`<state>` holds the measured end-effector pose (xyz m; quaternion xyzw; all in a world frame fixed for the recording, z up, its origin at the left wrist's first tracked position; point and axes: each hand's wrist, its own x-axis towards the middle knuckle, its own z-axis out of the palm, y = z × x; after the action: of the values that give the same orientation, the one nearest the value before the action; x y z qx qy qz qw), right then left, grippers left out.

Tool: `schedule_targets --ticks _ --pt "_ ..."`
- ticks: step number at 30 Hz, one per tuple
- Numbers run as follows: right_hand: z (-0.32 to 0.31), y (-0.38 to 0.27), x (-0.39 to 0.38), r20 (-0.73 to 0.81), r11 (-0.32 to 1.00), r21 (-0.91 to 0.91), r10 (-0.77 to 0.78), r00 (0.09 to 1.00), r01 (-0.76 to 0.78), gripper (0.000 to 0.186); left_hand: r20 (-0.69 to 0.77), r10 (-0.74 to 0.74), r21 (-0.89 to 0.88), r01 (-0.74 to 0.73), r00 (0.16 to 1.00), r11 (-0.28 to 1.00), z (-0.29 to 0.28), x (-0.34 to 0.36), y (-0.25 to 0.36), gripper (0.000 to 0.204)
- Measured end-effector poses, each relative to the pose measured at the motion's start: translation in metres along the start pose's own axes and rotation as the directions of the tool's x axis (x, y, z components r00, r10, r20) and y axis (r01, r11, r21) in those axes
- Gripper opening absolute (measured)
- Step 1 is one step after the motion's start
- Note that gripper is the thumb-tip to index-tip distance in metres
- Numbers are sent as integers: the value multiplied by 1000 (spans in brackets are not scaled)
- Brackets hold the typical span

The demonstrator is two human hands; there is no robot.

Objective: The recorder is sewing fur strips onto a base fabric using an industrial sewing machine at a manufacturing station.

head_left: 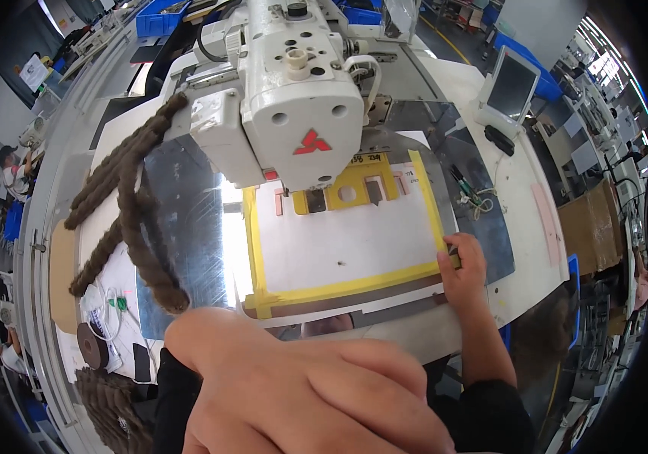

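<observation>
Strips [132, 231] aside at nine o'clock, taped sheet [339, 246] at centre.
Your left hand [301, 386] curls at six, contents hidden; the machine [297, 110] stands at twelve; your right hand [466, 268], apart, touches the sheet's edge near four, grip unclear. Taping looks done; the strips look unused.

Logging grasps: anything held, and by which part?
Right hand seems to grip the yellow-taped sheet by its right edge; left hand: cannot tell, palm hidden.
</observation>
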<state>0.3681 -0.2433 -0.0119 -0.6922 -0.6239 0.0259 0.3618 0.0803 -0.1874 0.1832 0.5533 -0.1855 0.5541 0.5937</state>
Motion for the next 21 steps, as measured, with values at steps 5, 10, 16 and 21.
schedule_targets --ticks 5,10,16,21 --pt "-1 -3 -1 -8 1000 12 -7 1000 7 27 -189 4 90 13 982 996 15 -1 4 41" --pt "-2 -1 -1 -7 1000 26 -16 1000 16 27 -128 -87 27 91 988 995 11 0 21 38" --pt "0 -1 2 -7 999 13 -30 1000 30 26 -169 -102 -23 99 980 995 14 1 20 39" --pt "2 -1 2 -17 999 29 -35 999 36 25 -211 -129 -48 122 969 991 19 -4 15 39"
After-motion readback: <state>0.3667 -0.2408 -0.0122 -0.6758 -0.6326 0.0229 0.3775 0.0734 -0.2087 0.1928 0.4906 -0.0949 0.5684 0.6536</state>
